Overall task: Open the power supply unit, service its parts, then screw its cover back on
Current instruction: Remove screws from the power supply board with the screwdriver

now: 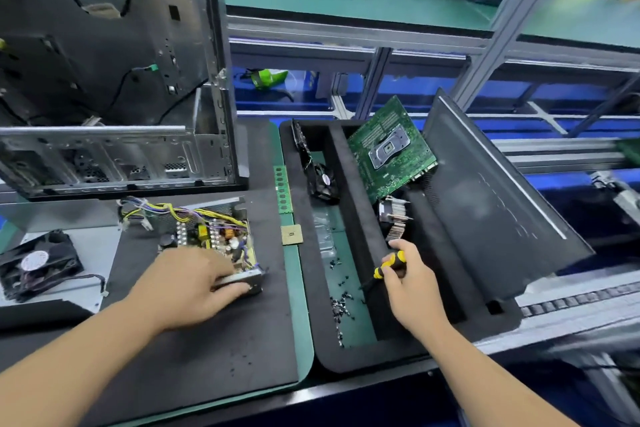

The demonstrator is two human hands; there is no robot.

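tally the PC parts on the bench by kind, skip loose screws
Fans: 2
Circuit boards: 1, motherboard
RAM sticks: 1
CPU chips: 1
Heatsinks: 1
Power supply units: 1, open
Total: 7

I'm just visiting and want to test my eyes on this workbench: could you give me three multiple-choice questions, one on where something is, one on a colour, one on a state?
1. Where do the loose screws lie?
A. In the foam tray's left compartment
B. Inside the computer case
C. On the top shelf

2. What colours is the screwdriver handle?
A. Red and white
B. Yellow and black
C. All blue

3. In what state is the power supply unit?
A. Closed, cover screwed on
B. Open, circuit board and wires exposed
C. Wrapped in plastic

Answers:
1 A, the small dark screws are scattered on the green floor of that compartment.
2 B, the yellow and black grip shows in the right hand.
3 B, its parts are bare beside the left hand resting on it.
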